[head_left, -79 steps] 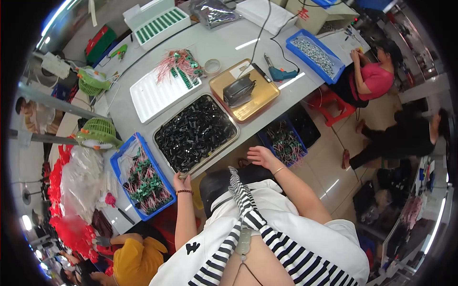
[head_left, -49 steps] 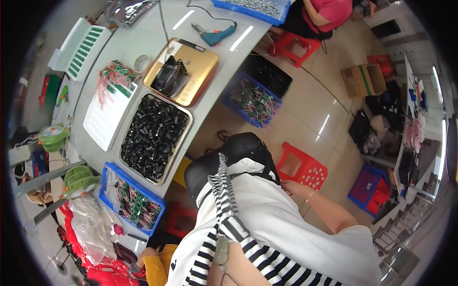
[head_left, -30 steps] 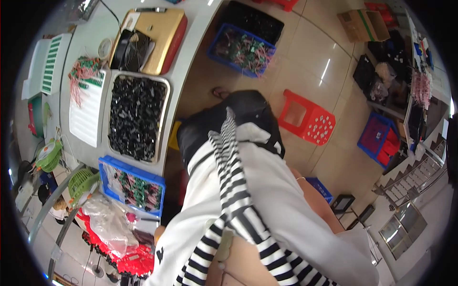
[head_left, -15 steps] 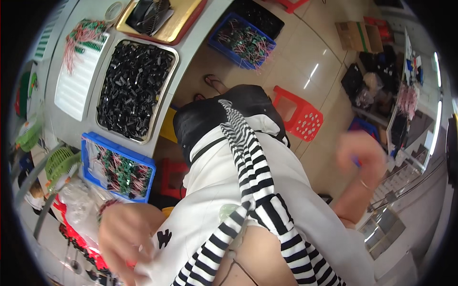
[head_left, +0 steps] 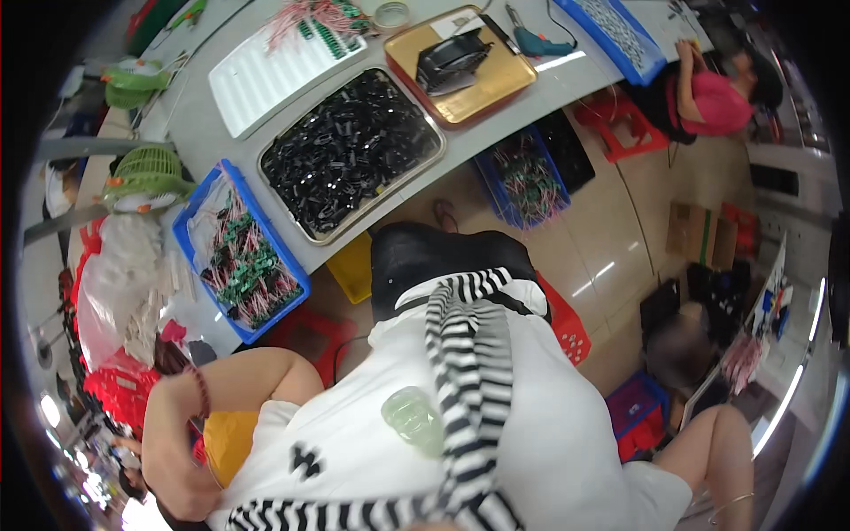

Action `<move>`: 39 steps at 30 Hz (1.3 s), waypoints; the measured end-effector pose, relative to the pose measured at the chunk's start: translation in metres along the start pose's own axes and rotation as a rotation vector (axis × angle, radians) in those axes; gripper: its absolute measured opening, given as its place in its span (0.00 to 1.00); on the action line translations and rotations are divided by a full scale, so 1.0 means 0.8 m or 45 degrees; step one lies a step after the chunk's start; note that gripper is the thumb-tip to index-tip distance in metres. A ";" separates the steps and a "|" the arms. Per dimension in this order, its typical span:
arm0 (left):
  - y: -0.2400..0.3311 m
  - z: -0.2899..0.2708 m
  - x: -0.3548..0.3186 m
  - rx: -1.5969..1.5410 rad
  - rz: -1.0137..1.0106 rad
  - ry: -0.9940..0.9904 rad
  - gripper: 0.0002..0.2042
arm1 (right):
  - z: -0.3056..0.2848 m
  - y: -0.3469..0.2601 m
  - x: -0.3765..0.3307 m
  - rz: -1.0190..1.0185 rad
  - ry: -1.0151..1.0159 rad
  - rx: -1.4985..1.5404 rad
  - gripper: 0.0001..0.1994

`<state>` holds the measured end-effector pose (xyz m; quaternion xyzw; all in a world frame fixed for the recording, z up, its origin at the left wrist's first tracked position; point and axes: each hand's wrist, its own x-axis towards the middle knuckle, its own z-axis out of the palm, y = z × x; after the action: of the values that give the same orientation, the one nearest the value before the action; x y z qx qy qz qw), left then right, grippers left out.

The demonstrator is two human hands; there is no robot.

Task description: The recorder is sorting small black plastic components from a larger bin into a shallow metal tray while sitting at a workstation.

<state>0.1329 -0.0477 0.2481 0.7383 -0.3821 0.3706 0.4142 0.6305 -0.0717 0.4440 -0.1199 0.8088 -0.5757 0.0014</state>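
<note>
My left hand is bent downward at the lower left, beside my white shirt. A dark red beaded bracelet circles that wrist. Its fingers are blurred and partly hidden, so whether they grip anything is unclear. My right arm, with a thin bangle at the wrist, runs out of the picture at the lower right; the hand itself is out of sight. A black-and-white striped scarf hangs down my front, one end running sideways toward my left hand. A pale green pendant lies on the shirt.
On the table before me stand a metal tray of black plastic parts, a blue bin of wired green boards, a white ribbed tray and a gold tray. Red stools are below. A person in pink sits far right.
My view has swung, showing more of the table and the person in pink. My right hand has dropped out of the picture. My left hand has shifted outward, and the scarf's lower part lies differently.
</note>
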 end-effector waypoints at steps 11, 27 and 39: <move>-0.041 -0.026 0.112 0.135 -1.164 -0.071 0.08 | -0.018 0.134 -0.130 0.699 0.246 -0.091 0.08; -0.256 0.278 -0.080 0.438 -2.387 2.206 0.11 | 0.210 0.515 -0.207 1.447 1.674 1.139 0.10; -0.283 0.299 -0.054 0.859 -2.480 1.866 0.07 | 0.073 0.487 -0.187 1.341 1.428 1.058 0.09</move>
<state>0.3666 -0.1681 0.0453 0.4039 0.7499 0.3127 0.4204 0.7088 0.0229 0.0411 0.5807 0.3650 -0.7225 -0.0873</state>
